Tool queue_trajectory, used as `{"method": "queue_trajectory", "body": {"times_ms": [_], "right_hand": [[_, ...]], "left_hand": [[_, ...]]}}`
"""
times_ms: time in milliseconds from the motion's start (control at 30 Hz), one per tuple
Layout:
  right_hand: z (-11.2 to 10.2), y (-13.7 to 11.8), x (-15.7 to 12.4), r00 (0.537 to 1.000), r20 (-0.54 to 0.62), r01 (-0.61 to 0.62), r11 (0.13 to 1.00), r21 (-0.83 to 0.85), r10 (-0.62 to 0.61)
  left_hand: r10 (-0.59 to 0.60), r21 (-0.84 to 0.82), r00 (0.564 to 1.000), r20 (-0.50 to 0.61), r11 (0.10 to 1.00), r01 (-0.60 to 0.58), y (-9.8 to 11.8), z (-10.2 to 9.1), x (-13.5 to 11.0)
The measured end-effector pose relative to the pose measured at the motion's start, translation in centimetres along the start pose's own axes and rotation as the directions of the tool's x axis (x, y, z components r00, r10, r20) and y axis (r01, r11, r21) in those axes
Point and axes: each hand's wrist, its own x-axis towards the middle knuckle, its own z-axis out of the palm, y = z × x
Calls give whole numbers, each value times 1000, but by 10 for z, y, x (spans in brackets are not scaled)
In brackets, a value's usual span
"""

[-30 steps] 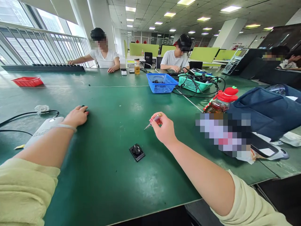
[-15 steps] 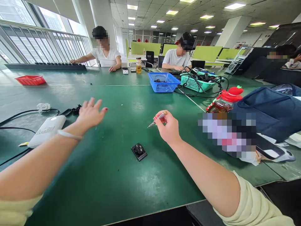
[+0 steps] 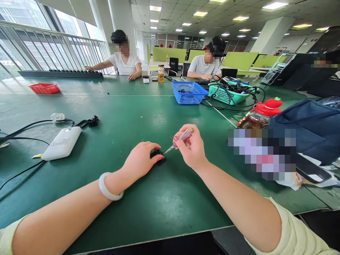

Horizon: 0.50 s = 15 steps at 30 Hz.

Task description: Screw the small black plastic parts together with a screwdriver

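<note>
A small black square part lies on the green table in front of me. My left hand, with a white bangle at the wrist, is closed around the part's left side, fingertips on it. My right hand pinches a small clear-handled screwdriver. Its metal tip points down-left and ends just above the part's right edge.
A white power bank with black cables and a small black piece lie at left. Blue basket, teal basket of cables and red tray stand farther back. A red-capped bottle and navy bag sit at right. Two people sit across.
My left hand left the black piece near the power bank, swung right and closed on the black part. The part has been pushed farther away. My right hand brought the screwdriver tip down to it.
</note>
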Motion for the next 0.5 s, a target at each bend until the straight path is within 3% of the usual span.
{"method": "queue_trajectory", "body": {"times_ms": [167, 367, 500], "right_hand": [[-1, -2, 2, 999, -24, 23, 998, -62, -25], [1, -4, 1, 1000, 10, 2, 997, -77, -1], [3, -2, -1, 998, 56, 4, 994, -105, 2]], "left_hand": [[-22, -61, 999, -27, 998, 20, -11, 7, 9], [42, -118, 999, 9, 992, -41, -22, 5, 9], [15, -118, 1000, -11, 993, -16, -24, 6, 11]]}}
